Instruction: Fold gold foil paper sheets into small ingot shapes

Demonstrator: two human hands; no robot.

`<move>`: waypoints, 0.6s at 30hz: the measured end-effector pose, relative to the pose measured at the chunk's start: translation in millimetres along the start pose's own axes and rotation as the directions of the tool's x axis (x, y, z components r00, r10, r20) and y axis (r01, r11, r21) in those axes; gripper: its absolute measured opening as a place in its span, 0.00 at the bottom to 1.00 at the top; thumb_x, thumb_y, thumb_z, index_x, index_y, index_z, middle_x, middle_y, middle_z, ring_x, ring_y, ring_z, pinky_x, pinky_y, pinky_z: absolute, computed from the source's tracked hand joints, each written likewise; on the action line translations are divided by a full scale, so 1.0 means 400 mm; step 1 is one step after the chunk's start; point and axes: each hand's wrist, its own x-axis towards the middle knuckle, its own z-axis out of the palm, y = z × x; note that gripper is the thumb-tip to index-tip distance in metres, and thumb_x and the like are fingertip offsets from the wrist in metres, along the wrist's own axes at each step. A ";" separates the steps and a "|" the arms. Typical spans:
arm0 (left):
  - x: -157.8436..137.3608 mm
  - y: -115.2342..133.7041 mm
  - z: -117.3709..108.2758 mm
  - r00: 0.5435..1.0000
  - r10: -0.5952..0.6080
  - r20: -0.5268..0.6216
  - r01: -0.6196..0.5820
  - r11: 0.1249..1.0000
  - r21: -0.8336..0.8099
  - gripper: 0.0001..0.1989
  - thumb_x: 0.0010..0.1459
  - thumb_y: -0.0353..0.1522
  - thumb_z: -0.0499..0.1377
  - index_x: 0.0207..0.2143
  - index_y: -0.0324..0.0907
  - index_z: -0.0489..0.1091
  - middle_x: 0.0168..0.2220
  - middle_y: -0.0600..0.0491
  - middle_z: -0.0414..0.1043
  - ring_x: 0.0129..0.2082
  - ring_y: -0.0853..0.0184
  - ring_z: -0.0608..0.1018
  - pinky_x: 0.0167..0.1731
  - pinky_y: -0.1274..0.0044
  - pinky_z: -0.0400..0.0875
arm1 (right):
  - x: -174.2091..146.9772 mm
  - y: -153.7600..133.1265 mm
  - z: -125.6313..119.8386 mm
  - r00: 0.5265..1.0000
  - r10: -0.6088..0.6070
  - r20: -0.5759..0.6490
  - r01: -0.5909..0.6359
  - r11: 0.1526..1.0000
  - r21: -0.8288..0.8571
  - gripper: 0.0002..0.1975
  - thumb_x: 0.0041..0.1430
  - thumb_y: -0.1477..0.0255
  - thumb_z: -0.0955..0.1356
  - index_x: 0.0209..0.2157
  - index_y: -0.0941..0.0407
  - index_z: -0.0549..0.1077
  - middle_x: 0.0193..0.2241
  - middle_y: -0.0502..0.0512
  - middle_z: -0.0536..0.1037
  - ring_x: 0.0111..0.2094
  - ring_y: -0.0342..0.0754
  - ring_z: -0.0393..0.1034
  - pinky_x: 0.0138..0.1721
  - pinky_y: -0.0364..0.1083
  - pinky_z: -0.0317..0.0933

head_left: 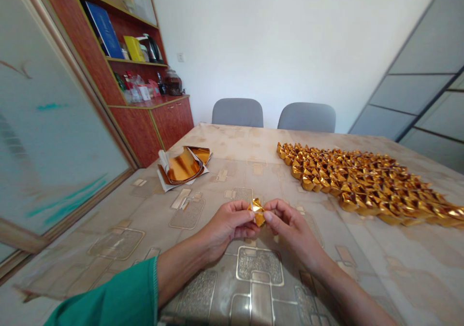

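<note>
Between both hands, above the near middle of the table, is a small folded gold foil paper ingot. My left hand pinches its left side, thumb on the near face. On the opposite side my right hand grips it between thumb and curled fingers. Parts of the folded paper are hidden behind the fingertips. To the right lie rows of many similar gold folded ingots, packed close together. A loose stack of gold foil sheets with white backing, curled upward, rests to the left beyond my left hand.
The table wears a patterned, glossy cover. Two grey chairs stand at its far side against the white wall. A red-brown cabinet with shelves of bottles, boxes and a kettle stands at the back left, beside a frosted glass door.
</note>
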 end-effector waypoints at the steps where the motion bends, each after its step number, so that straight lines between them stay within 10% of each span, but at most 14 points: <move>1: 0.003 -0.002 -0.001 1.000 -0.017 -0.025 0.015 0.997 -0.080 0.08 0.49 0.28 0.68 0.29 0.38 0.70 0.28 0.53 0.76 0.26 0.72 0.77 0.30 0.80 0.73 | -0.002 -0.002 0.002 0.998 -0.049 -0.044 0.046 0.996 -0.071 0.10 0.61 0.62 0.67 0.35 0.54 0.67 0.26 0.49 0.70 0.26 0.45 0.63 0.27 0.44 0.57; 8: 0.014 -0.020 -0.007 0.999 -0.043 0.017 0.046 0.933 -0.357 0.07 0.52 0.25 0.67 0.33 0.37 0.72 0.36 0.50 0.78 0.34 0.69 0.79 0.39 0.78 0.75 | -0.010 -0.005 0.014 0.923 -0.377 -0.081 0.283 0.805 -0.522 0.09 0.55 0.74 0.70 0.37 0.53 0.66 0.31 0.52 0.70 0.31 0.48 0.63 0.32 0.46 0.59; 18: 0.006 -0.030 0.006 0.998 0.053 0.014 -0.047 0.957 -0.286 0.15 0.42 0.30 0.74 0.30 0.38 0.72 0.31 0.53 0.77 0.32 0.72 0.77 0.41 0.78 0.72 | -0.004 0.014 0.027 0.995 -0.087 -0.051 0.083 0.994 -0.077 0.12 0.64 0.64 0.66 0.27 0.54 0.67 0.25 0.48 0.67 0.28 0.45 0.60 0.28 0.44 0.54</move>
